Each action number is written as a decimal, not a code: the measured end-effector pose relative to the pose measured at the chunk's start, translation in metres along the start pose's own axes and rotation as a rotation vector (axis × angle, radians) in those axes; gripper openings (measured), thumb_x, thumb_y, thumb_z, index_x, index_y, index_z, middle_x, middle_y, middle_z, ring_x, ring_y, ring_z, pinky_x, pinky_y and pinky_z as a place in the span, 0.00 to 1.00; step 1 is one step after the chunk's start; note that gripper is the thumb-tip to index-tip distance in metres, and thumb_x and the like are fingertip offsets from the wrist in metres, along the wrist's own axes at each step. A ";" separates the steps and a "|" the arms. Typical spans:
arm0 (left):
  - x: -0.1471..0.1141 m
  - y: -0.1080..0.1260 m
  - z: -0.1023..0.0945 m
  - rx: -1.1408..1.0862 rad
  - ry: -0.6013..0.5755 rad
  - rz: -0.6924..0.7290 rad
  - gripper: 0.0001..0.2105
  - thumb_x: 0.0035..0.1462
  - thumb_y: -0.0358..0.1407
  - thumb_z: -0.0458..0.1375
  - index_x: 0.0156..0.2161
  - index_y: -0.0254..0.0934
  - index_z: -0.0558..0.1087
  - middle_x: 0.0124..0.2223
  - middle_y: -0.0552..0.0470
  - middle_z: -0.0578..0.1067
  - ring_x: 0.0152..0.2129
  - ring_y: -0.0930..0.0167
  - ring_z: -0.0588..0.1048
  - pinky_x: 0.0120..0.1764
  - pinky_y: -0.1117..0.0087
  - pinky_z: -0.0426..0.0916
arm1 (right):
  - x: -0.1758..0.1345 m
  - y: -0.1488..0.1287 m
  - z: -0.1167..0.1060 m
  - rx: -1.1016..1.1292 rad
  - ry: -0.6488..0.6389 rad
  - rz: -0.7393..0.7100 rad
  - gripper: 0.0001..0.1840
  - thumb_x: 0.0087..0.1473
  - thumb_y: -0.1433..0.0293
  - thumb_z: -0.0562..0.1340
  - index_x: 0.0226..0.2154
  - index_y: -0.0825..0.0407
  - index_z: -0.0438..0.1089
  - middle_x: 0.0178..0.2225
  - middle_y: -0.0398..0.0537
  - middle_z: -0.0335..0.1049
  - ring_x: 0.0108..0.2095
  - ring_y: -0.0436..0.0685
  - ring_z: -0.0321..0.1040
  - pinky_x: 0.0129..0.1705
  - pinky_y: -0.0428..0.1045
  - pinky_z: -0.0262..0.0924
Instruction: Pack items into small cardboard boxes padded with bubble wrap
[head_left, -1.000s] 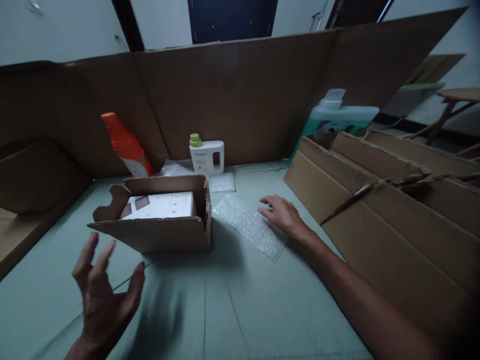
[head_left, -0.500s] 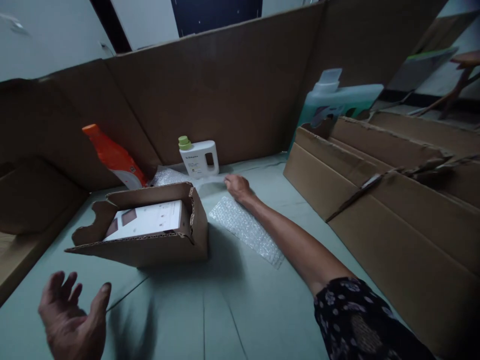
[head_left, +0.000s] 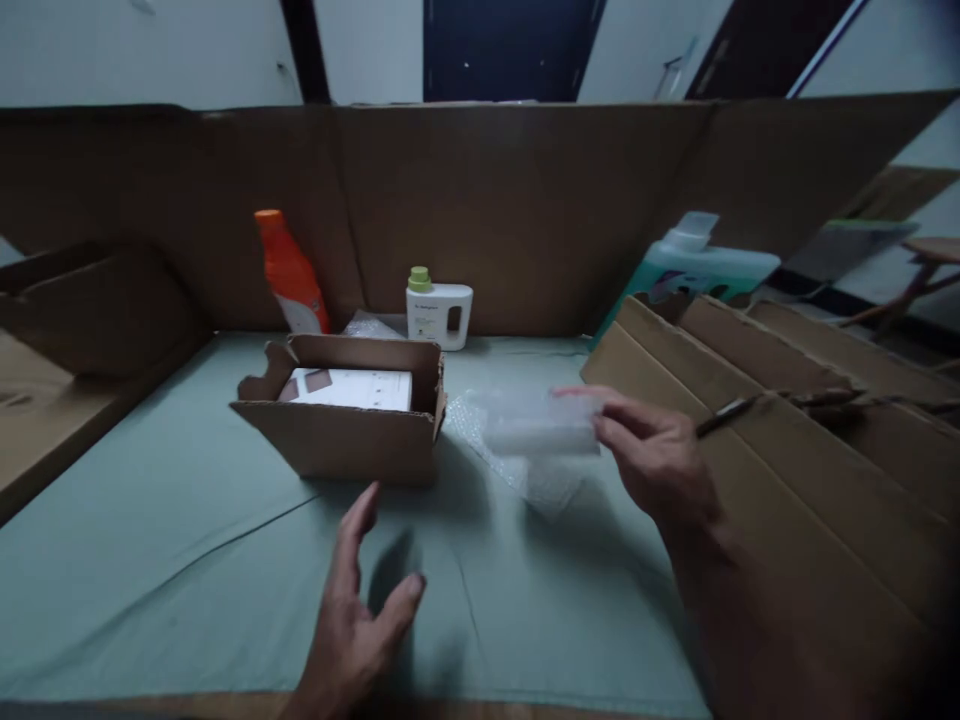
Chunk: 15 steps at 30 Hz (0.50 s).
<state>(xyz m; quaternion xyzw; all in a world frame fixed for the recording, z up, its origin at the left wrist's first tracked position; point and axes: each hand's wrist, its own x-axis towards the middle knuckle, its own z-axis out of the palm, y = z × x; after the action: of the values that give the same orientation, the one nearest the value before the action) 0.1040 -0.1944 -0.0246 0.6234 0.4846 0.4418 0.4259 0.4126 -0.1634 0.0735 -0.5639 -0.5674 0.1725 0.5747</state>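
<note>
A tall cardboard wall [head_left: 487, 200] is closing off the far side, and a green cloth [head_left: 187, 520] is covering the table. Flattened cartons [head_left: 825, 480] are lying stacked along the right. Left of centre an open cardboard box [head_left: 345, 440] is sitting with a white packet [head_left: 352, 388] lying flat inside. A teal jug [head_left: 697, 270] is leaning at the far right, and an orange bottle [head_left: 289, 270] and a white bottle [head_left: 439, 312] are standing against the wall.

A long bubble-wrap sheet [head_left: 540, 485] is lying on the cloth just right of the box. Above it the right hand [head_left: 660, 460] is pinching a small bubble-wrap piece [head_left: 536, 425] between thumb and fingers, holding it clear of the cloth, just right of the box's near corner. The left hand [head_left: 360, 610] is hovering open and holding nothing, near the middle of the cloth in front of the box.

The step in hand looks like bringing padding over to the box. Further handling is calling for a light pinch and probably the free hand's help, since the piece is limp.

Half a second ago the right hand was reaching far, beside the white bottle; it is now nearer, with the piece lifted. The left hand was at the near left and is now sitting further right.
</note>
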 end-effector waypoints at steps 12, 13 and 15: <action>-0.001 0.007 0.004 -0.426 -0.432 -0.373 0.41 0.50 0.48 0.66 0.66 0.35 0.59 0.41 0.47 0.77 0.35 0.67 0.75 0.39 0.67 0.68 | -0.062 0.004 0.051 0.271 -0.089 0.377 0.16 0.53 0.52 0.67 0.33 0.48 0.78 0.36 0.51 0.80 0.35 0.59 0.76 0.39 0.53 0.71; -0.003 0.000 -0.001 -0.377 -0.451 -0.337 0.43 0.51 0.47 0.65 0.68 0.35 0.56 0.41 0.47 0.77 0.36 0.66 0.75 0.41 0.65 0.68 | -0.060 0.018 0.051 0.211 -0.066 0.405 0.17 0.52 0.52 0.67 0.33 0.49 0.78 0.34 0.50 0.79 0.34 0.59 0.75 0.38 0.53 0.71; -0.003 -0.009 -0.013 -0.226 -0.429 -0.248 0.38 0.53 0.44 0.63 0.67 0.38 0.58 0.43 0.46 0.77 0.40 0.64 0.75 0.45 0.62 0.69 | -0.053 0.042 0.048 0.015 -0.013 0.405 0.21 0.51 0.51 0.66 0.36 0.51 0.77 0.38 0.53 0.79 0.39 0.63 0.75 0.43 0.57 0.71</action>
<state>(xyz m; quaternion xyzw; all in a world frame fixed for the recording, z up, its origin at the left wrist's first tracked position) 0.0890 -0.1949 -0.0308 0.5870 0.4036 0.2953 0.6366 0.3748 -0.1731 0.0006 -0.6610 -0.4448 0.2922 0.5290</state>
